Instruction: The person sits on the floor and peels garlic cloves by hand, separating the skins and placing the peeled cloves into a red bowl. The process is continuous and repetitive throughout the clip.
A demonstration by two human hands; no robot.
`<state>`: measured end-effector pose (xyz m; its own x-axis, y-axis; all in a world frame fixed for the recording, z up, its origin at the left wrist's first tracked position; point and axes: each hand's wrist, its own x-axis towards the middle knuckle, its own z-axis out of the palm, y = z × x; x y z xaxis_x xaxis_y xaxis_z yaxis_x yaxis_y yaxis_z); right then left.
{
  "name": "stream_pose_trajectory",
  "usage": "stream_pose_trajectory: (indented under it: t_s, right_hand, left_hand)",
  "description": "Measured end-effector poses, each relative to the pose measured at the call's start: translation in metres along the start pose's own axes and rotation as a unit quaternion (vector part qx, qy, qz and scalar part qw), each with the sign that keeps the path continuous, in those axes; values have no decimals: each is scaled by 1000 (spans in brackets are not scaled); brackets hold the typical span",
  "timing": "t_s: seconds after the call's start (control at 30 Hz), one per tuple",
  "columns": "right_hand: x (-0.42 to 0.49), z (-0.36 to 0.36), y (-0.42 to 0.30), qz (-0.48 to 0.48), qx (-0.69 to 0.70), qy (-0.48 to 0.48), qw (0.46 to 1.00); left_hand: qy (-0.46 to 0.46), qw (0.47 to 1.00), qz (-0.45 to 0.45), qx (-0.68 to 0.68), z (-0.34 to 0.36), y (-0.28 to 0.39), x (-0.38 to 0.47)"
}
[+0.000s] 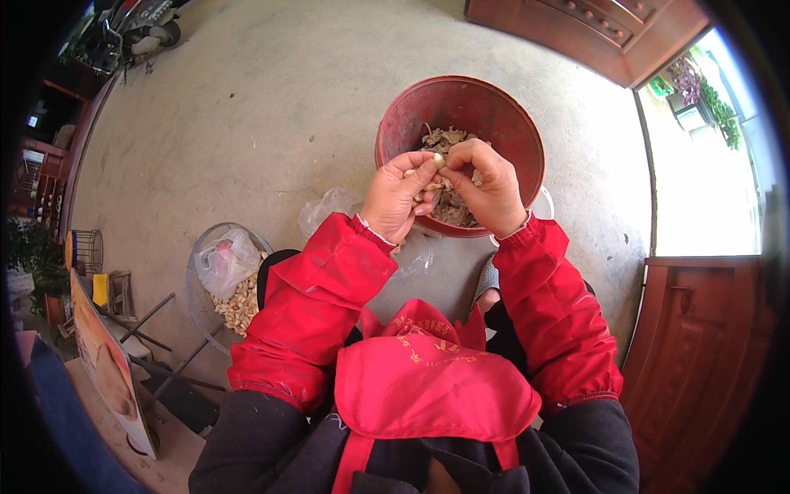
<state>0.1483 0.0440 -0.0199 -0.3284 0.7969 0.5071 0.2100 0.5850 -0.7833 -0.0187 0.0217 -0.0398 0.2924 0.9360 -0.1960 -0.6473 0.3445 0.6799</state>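
Above the red plastic bucket (395,117) my two hands meet. My left hand (398,191) holds a pale garlic clove (439,160) upright between thumb and forefinger, with several more cloves in its curled fingers. The fingertips of my right hand (487,185) pinch at the side of the same clove. Dry garlic skins (453,213) lie inside the bucket. To the left, a clear plastic basin (196,290) holds many garlic cloves (237,304) and a knotted clear plastic bag (227,262).
A clear plastic bag (330,207) lies on the concrete floor left of the bucket. A white container (544,204) shows behind its right side. A folding table with crossed metal legs (176,370) stands at lower left. Wooden doors (691,333) are at right, a motorbike (145,34) at upper left.
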Motion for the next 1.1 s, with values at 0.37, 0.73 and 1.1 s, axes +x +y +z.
stream_pose_trajectory:
  t_s: [0.37,0.73,1.1]
  right_hand:
    - [1,-9,6,144,169,-68,973]
    - [1,-12,2,127,99,-104,981]
    - [2,-21,19,50,-91,-10,994]
  left_hand:
    - [28,986,-6,165,2,8,-1]
    - [20,996,-12,85,3,5,1]
    - [-48,998,-30,-1,-1,9,1]
